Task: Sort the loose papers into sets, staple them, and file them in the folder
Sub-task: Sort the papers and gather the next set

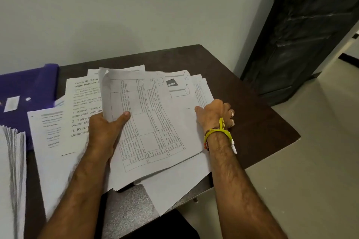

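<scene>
Nearest us, at the tabletop's (252, 103) near left edge, a thick stack of sheets (11, 161) fans out, its edges showing. Just beyond it, our left hand (104, 132) pinches the left edge of a table-printed sheet (147, 118), thumb on top and fingers underneath, so the grip is closed on that sheet. Its top left corner curls over. Our right hand (213, 112) rests on the right side of the loose papers (186, 170), thumb flat on the page and the other fingers curled at the pile's right edge; we judge it is gripping that edge, though what lies under the fingers is hidden. A yellow thread band (217, 132) circles that wrist.

The papers spread across the tabletop's middle and overhang its near edge. The purple folder (29, 87) lies at the far left corner, partly under a printed page (46, 132).

These sheets look light, thin and floppy, and likely to slide over one another. We judge it best to take them by a side edge with a thumb above, squaring several together before lifting. The overhanging sheets could slip off.
</scene>
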